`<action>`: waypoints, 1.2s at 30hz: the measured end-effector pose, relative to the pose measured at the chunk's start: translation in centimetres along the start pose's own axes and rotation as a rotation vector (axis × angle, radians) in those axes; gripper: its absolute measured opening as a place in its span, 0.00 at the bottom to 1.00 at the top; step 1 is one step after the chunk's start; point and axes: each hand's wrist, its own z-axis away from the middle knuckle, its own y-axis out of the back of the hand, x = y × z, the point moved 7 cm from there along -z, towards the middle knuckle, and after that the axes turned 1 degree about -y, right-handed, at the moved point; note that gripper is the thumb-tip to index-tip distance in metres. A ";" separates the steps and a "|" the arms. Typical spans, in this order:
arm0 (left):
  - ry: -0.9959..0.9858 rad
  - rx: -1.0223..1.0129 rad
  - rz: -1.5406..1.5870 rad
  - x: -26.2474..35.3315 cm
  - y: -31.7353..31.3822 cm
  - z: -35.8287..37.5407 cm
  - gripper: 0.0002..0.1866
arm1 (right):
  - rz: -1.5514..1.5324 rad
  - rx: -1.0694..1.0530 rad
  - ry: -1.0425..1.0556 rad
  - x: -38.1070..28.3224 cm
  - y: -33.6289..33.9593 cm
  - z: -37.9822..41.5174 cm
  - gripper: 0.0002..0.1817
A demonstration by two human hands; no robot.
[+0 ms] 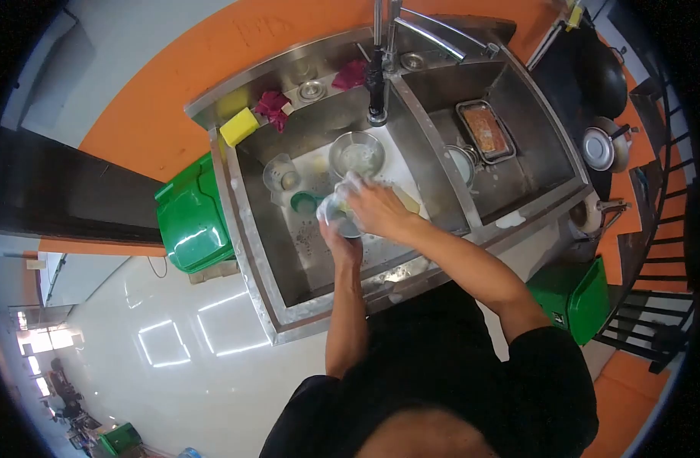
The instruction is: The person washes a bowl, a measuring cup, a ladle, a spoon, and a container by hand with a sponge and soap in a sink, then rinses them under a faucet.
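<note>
Over the left basin of the steel sink point(258, 237), my left hand point(341, 238) is closed round a clear, sudsy bowl point(345, 220). My right hand point(376, 208) is at the bowl's upper edge with foam on its fingers; what it holds there is hidden by suds. Behind my hands a round metal bowl point(357, 155) stands in the basin. To the left are a clear plastic container point(283, 175) and a small green cup point(303, 202).
A yellow sponge point(239, 127) and dark red cloths point(273, 109) lie on the back ledge beside the black faucet point(376, 84). The right basin holds a rectangular tray point(485, 131) and a round bowl point(461, 164). Green bins point(193, 217) flank the sink.
</note>
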 end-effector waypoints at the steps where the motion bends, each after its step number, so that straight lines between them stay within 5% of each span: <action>1: 0.002 0.022 -0.051 0.0 0.1 0.1 0.22 | -0.031 -0.151 -0.132 0.9 -1.6 0.5 0.13; 5: -0.080 0.108 -0.139 -0.4 0.8 0.4 0.20 | -0.063 -0.415 -0.322 2.3 -3.0 1.5 0.13; 9: -0.066 0.193 -0.064 -1.3 2.3 0.1 0.20 | -0.074 -0.341 -0.356 2.1 -1.7 2.1 0.12; 12: 0.053 0.213 -0.004 -1.1 0.4 0.8 0.21 | -0.092 -0.425 -0.185 2.0 -2.6 2.3 0.11; 14: 0.155 0.203 0.156 -1.8 -1.5 1.9 0.20 | -0.389 -0.427 0.024 1.0 -3.3 2.4 0.10; 17: 0.191 0.173 0.148 -2.5 -2.6 2.8 0.19 | -0.260 -0.396 -0.045 1.6 -4.7 3.0 0.13; 18: 0.164 0.198 0.066 -2.5 -2.4 2.5 0.19 | -0.170 -0.158 -0.052 1.6 -3.3 3.1 0.13; 19: 0.164 0.204 0.065 -2.6 -2.3 2.3 0.19 | -0.175 -0.162 -0.052 1.6 -3.5 3.4 0.13; 21: 0.055 0.214 -0.226 -2.0 -1.5 1.7 0.18 | -0.010 -0.534 -0.280 2.5 -3.9 3.6 0.13; 22: 0.053 0.195 -0.170 -2.7 -0.6 1.4 0.17 | -0.011 -0.534 -0.281 3.2 -4.2 3.7 0.13; 25: 0.248 0.130 0.138 -4.1 -0.9 2.0 0.17 | -0.406 -0.402 -0.078 2.5 -4.0 4.1 0.13; 27: 0.238 0.190 0.074 -3.7 -3.6 2.6 0.17 | -0.164 -0.359 -0.382 4.1 -3.8 4.4 0.15; 31: 0.168 0.154 -0.150 -5.5 -2.1 1.3 0.17 | -0.093 -0.425 -0.512 5.5 -2.1 6.2 0.16; 33: 0.148 0.181 -0.188 -5.1 -2.2 1.4 0.17 | -0.626 -0.418 -0.446 7.1 -2.6 7.3 0.14; 35: 0.242 0.297 -0.222 -5.1 -2.3 1.8 0.16 | -0.771 -0.275 -0.416 9.5 -0.9 8.9 0.14; 36: 0.146 0.109 -0.457 -4.8 -3.5 1.4 0.17 | -0.960 -0.136 -0.553 11.5 0.5 9.8 0.16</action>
